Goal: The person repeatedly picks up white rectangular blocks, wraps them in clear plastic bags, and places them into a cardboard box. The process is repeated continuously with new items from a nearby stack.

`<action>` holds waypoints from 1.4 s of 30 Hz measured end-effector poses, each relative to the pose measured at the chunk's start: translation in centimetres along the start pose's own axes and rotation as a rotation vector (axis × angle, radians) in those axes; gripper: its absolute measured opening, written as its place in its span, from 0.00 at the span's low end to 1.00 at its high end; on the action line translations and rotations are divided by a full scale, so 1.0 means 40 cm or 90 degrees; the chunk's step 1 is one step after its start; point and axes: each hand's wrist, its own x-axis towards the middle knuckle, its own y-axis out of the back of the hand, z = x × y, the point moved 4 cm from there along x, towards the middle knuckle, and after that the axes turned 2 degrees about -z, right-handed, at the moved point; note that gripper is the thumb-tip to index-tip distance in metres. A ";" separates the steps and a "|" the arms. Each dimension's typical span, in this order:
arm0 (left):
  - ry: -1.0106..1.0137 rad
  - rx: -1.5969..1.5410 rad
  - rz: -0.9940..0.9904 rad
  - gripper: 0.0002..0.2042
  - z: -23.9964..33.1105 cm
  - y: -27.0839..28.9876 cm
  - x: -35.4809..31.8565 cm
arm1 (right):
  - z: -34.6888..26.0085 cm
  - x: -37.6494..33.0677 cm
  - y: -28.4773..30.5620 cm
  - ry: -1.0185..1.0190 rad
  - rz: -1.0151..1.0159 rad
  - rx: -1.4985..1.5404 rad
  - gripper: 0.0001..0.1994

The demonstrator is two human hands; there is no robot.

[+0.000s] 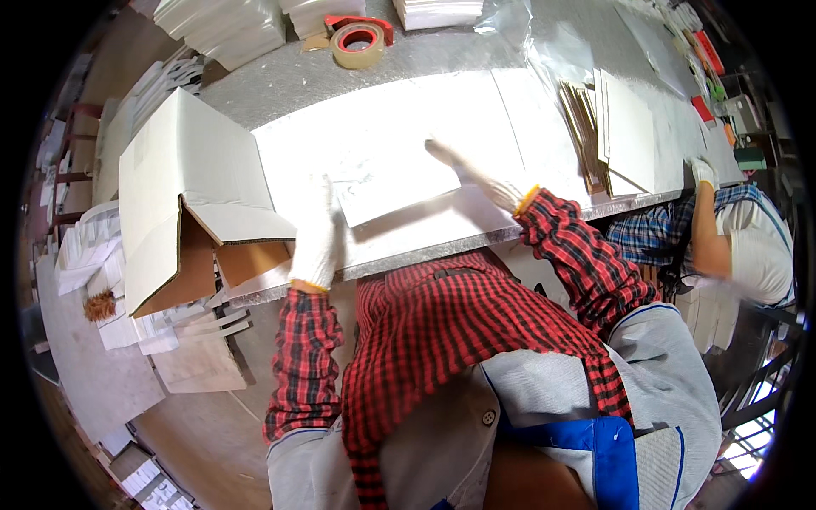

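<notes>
Left hand (316, 240), white-gloved, fingers straight and together, pressed flat on the left edge of a white sheet (393, 183) on the grey table (425, 246). Right hand (476, 174), fingers spread open, flat on the sheet's right corner. Open cardboard box (191, 200) just left; tape roll (358, 44) far.

Left side: open cardboard box (191, 191) overhangs the table (280, 81) edge, blocking passage just left of the left hand (316, 242).
Centre: flat white sheets (399, 149) lie low; a hand passes freely above them.
Far edge: tape roll (357, 44) and white stacks (225, 25) close the far side.
Right side: upright card bundle (586, 132) and leaning boards (629, 127) bar the way beyond the right hand (480, 178).
Far right: co-worker's gloved hand (704, 172) occupies the table corner.
</notes>
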 end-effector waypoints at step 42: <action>-0.207 -0.099 -0.107 0.69 -0.070 -0.079 -0.025 | -0.166 -0.045 -0.094 0.366 -0.070 -0.747 0.59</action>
